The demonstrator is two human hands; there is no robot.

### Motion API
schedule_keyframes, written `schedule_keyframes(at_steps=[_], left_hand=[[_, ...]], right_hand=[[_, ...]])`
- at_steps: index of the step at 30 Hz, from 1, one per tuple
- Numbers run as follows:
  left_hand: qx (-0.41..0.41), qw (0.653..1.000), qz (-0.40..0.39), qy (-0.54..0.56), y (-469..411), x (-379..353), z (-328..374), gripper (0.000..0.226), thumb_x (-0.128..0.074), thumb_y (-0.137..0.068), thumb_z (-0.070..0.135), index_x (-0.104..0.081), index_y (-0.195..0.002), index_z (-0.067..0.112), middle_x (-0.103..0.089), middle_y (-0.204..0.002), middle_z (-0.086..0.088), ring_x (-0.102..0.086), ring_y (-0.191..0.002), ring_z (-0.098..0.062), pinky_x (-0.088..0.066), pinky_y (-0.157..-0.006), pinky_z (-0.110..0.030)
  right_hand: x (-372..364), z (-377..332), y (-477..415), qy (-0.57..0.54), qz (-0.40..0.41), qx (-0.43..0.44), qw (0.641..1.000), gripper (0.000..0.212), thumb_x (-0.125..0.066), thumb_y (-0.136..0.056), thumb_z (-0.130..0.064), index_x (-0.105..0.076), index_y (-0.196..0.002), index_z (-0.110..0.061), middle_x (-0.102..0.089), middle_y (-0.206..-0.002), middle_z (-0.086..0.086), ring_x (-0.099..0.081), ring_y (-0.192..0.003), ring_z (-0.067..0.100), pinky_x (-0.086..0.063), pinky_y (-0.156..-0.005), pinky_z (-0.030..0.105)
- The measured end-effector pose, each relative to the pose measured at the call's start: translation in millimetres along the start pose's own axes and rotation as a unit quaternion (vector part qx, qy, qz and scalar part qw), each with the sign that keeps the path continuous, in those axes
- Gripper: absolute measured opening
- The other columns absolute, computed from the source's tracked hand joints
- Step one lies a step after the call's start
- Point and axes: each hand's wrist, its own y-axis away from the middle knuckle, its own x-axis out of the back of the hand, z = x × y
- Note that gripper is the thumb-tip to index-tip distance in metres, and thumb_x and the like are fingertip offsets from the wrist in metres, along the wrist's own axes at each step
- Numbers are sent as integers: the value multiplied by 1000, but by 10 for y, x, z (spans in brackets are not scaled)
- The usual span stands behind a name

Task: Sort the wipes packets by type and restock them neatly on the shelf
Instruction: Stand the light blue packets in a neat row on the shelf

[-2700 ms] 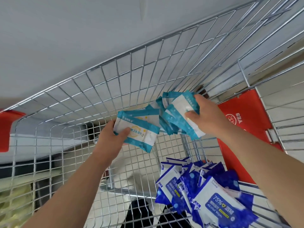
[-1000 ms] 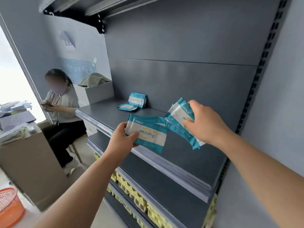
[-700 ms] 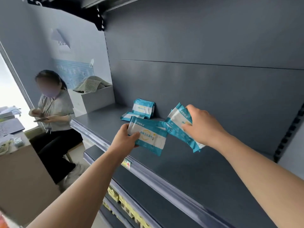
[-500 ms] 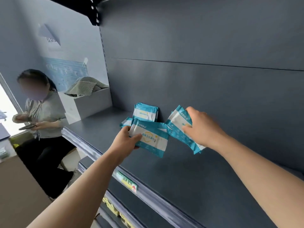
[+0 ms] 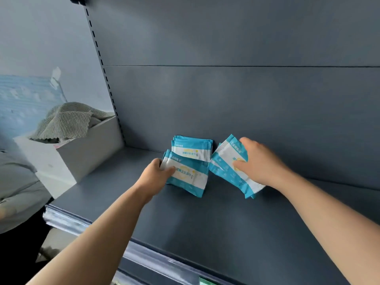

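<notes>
The left hand (image 5: 156, 174) pinches the left end of a small bundle of teal-and-white wipes packets (image 5: 188, 176), thumb on the front face and fingers (image 5: 158, 161) curled round the edge. The bundle lies tilted low over the dark shelf (image 5: 205, 227); I cannot tell whether it touches the board. Just behind it a stack of matching packets (image 5: 191, 150) stands upright against the back panel (image 5: 246, 99). To the right, the right hand (image 5: 262, 163) grips a second bundle (image 5: 226, 163), thumb pressed on the front and fingers curled over the far edge, the bundle slanting down to the right, its upper corner close to the standing stack. Far left on the shelf sits a white box (image 5: 82, 153) holding striped cloth (image 5: 65, 120). Another person's grey sleeve (image 5: 16, 182) shows at the left edge.
</notes>
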Motion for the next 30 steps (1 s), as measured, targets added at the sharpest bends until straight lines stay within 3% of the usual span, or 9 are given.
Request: schedule_keyframes(at_steps=[4, 6, 10, 14, 17, 21, 26, 27, 30], left_hand=[[-1, 996, -61, -72, -309, 187, -168, 30, -63, -88, 35, -56, -99, 8, -63, -108, -10, -62, -81, -20, -43, -49, -23], [-5, 994, -91, -65, -424, 232, -215, 28, -68, -86, 34, -58, -97, 10, -66, -106, -8, -64, -82, -20, -48, -53, -25], [10, 990, -141, 4, -513, 262, -193, 26, -76, -82, 19, -58, -98, 11, -70, -99, -7, -69, -86, -20, -59, -76, -36], [-31, 980, -175, 93, -504, 282, -182, 52, -74, -81, 3, -43, -117, 24, -67, -103, -7, -71, -85, -18, -58, -62, -28], [-105, 977, -153, 105, -567, 240, -129, 58, -69, -82, -2, -39, -120, 30, -66, -105, -2, -69, -89, -16, -55, -55, -24], [-136, 985, -81, 67, -795, 150, -48, 45, -71, -80, 2, -48, -111, 24, -64, -109, 5, -64, -88, -8, -58, -77, -37], [-165, 982, -62, 72, -871, 25, -132, 41, -71, -84, 9, -44, -111, 25, -57, -98, 17, -58, -82, 2, -50, -61, -13], [-166, 982, -63, 66, -871, 14, -178, 44, -73, -83, 11, -44, -112, 26, -57, -101, 15, -58, -84, 0, -49, -64, -13], [-158, 983, -89, -27, -914, 16, -316, 68, -84, -70, 20, -42, -123, 24, -50, -118, 8, -58, -98, -12, -52, -85, -29]], right_hand=[[-236, -208, -103, -8, -9, -56, 998, 20, -61, -83, -19, -43, -84, -14, -60, -83, -2, -56, -69, 20, -41, -53, 31], [-338, -268, -123, -10, -14, -81, 997, 19, -61, -84, -20, -43, -85, -14, -60, -84, -2, -56, -69, 19, -40, -51, 30], [-427, -314, -108, -7, -15, -116, 993, 19, -62, -83, -19, -45, -85, -14, -61, -83, -2, -56, -68, 19, -42, -53, 31], [-395, -307, -64, -25, -13, -121, 992, 19, -65, -80, -16, -50, -88, -11, -63, -83, -2, -60, -71, 19, -48, -58, 35], [-365, -297, -65, -39, 3, -122, 992, 20, -66, -78, -15, -47, -82, -13, -62, -79, -4, -56, -64, 16, -43, -55, 32], [-357, -283, -149, -24, 22, -120, 992, 18, -65, -78, -13, -50, -86, -15, -63, -84, -6, -60, -74, 17, -49, -63, 36], [-400, -269, -257, -33, 23, -100, 994, 22, -65, -78, -12, -54, -95, -20, -64, -89, -8, -61, -80, 15, -52, -67, 36], [-409, -279, -265, -30, 16, -94, 995, 23, -65, -78, -12, -54, -97, -21, -64, -90, -9, -61, -81, 15, -52, -67, 36], [-452, -301, -291, -3, -9, -77, 997, 26, -65, -79, -13, -54, -100, -24, -64, -93, -9, -60, -83, 14, -52, -68, 36]])
